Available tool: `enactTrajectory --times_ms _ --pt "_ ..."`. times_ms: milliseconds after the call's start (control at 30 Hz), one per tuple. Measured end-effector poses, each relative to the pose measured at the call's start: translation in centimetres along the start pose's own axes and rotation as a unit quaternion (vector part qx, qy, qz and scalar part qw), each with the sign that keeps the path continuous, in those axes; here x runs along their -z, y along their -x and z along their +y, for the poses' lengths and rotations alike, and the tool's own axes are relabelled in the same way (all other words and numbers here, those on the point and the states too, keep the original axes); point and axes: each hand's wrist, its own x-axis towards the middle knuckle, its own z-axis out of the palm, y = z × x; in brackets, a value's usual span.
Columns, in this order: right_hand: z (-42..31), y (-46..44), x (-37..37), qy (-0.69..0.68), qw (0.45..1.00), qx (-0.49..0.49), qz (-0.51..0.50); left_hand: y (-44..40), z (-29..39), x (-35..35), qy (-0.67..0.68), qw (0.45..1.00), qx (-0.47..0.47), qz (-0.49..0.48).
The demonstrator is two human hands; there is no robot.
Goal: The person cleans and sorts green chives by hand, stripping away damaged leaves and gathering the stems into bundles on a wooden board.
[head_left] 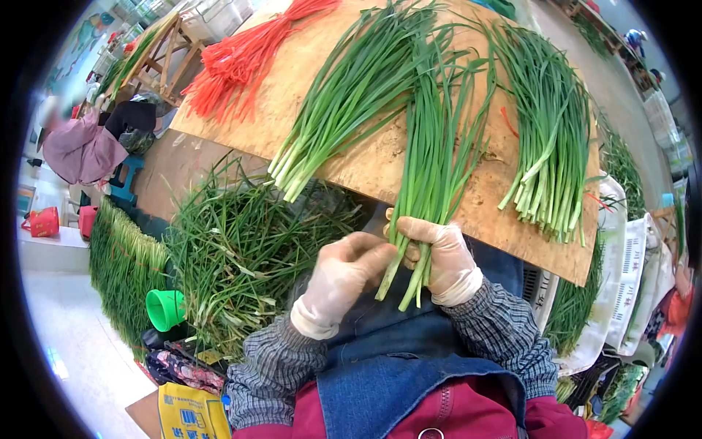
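My right hand (439, 256), in a thin pale glove, is closed around the lower stalks of a small bunch of garlic chives (431, 161). The leaves of this bunch rest on the wooden board, and the pale cut ends point towards my lap. Just left of the stalks is my gloved left hand (344, 274), its thumb and fingers pinched together against the edge of the bunch; what lies between the fingertips is hidden. A loose pile of garlic chives (358, 95) lies on the board to the left. On the right is a thicker bundle (552, 132), its ends roughly lined up.
Red plastic ties (245, 58) lie on the wooden board (504, 230) at the far left. Below its left edge is a heap of loose leaves (234, 249), beside a green bucket (166, 309) and more chives (124, 271). White crates (625, 285) stand right. Another person (84, 146) sits at left.
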Motion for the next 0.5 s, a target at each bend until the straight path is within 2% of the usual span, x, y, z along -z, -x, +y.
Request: enactTrajectory --times_ms 100,133,200,233,267,333,400,467,500 --pt "0.1 0.0 -0.3 -0.004 1.0 0.006 -0.002 0.3 0.1 -1.1 0.008 0.999 -0.03 0.039" --pt "0.2 0.1 -0.3 -0.012 1.0 0.009 -0.003 0.4 -0.5 -1.0 -0.061 0.989 -0.114 0.072" --pt "0.3 0.3 -0.6 0.0 1.0 0.013 -0.01 0.7 -1.9 -0.7 -0.195 0.932 -0.274 0.137" --pt "0.4 0.3 -0.7 0.005 1.0 0.013 -0.014 1.1 -2.1 -0.6 -0.204 0.912 -0.309 0.177" --pt "0.5 0.1 -0.6 -0.022 1.0 0.004 -0.012 1.5 -2.8 -0.3 -0.13 0.926 -0.293 0.197" --pt "0.3 -0.5 -0.2 -0.073 0.997 -0.01 -0.007 3.0 -2.8 1.2 -0.105 0.91 -0.309 0.256" --pt "0.3 -0.4 0.3 -0.074 0.997 -0.014 -0.003 4.6 -2.8 3.0 -0.03 0.848 -0.378 0.371" --pt "0.1 -0.2 0.2 -0.06 0.998 -0.009 0.01 6.2 -3.5 7.1 -0.046 0.781 -0.375 0.498" --pt "0.0 -0.3 0.3 -0.056 0.998 -0.012 -0.005 6.7 -4.3 9.2 -0.081 0.766 -0.342 0.538"
